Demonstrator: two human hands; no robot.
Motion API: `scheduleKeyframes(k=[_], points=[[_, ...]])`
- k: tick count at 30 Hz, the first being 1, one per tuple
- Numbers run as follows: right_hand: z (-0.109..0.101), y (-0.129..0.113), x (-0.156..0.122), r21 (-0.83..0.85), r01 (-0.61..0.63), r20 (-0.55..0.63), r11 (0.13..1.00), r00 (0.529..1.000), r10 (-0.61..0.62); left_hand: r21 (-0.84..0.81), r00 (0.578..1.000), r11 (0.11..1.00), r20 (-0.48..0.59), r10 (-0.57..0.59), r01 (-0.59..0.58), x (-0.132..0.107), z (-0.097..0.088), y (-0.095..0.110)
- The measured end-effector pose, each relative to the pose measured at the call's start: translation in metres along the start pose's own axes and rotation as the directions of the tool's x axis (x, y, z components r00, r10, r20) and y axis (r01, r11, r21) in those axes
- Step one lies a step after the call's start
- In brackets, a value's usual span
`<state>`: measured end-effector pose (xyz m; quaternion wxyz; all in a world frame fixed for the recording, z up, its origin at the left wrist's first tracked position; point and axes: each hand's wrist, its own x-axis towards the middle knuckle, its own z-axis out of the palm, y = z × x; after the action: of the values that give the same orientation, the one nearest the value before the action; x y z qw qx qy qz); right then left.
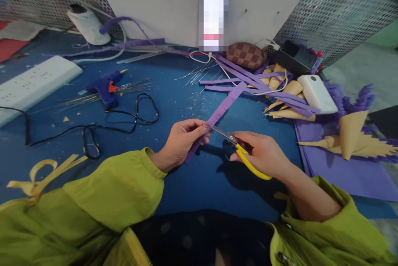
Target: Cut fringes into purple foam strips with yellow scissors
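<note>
Purple strip (228,100), long and flat, slants over the middle of the blue table (192,191) in front of you, its far end by a cluster of thinner purple strips (280,96). Your left hand (185,139) pinches it firmly between thumb and fingers, leaving its near end hanging below them. Your right hand (263,150) is curled round the yellow handles of a pair of scissors (248,164), whose blades point left and reach the strip right at your left fingertips; how far apart the blades are, you cannot tell.

To your left lie a blue glue gun (107,85) on thin wires and a white power strip (37,85). Ahead, a phone with a blurred screen (213,17) stands against the pale panel. On your right, a tan paper cone (353,133) rests over purple sheets (336,174).
</note>
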<state>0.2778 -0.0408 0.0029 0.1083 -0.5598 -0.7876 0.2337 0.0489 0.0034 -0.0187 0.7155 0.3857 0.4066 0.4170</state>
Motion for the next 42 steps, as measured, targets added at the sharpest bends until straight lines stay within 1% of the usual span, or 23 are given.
scheduleKeyframes(k=[7,15,21,35,42], points=[[-0.0009,0.0007,-0.0006,0.03,0.03,0.013,0.999,0.999,-0.031,0.002,1.0,1.0,-0.008,-0.003,0.003,0.0006,-0.0006,-0.0006],[-0.0014,-0.002,-0.0015,-0.008,0.034,-0.013,0.999,0.999,-0.034,-0.007,1.0,1.0,-0.02,-0.019,0.019,0.0004,-0.0008,0.0],[-0.0021,-0.0025,-0.0015,-0.002,0.049,-0.01,0.999,0.999,-0.049,-0.018,0.999,1.0,-0.027,-0.022,0.022,-0.0003,0.0011,0.0008],[-0.0042,-0.0015,-0.0021,0.077,0.043,0.029,0.996,0.999,-0.045,-0.049,0.999,0.998,0.009,-0.046,0.046,-0.0017,-0.0003,0.0035],[-0.005,-0.002,-0.0021,0.085,0.045,0.016,0.995,0.999,-0.046,-0.058,0.999,0.997,0.013,-0.046,0.047,-0.0013,-0.0006,0.0007]])
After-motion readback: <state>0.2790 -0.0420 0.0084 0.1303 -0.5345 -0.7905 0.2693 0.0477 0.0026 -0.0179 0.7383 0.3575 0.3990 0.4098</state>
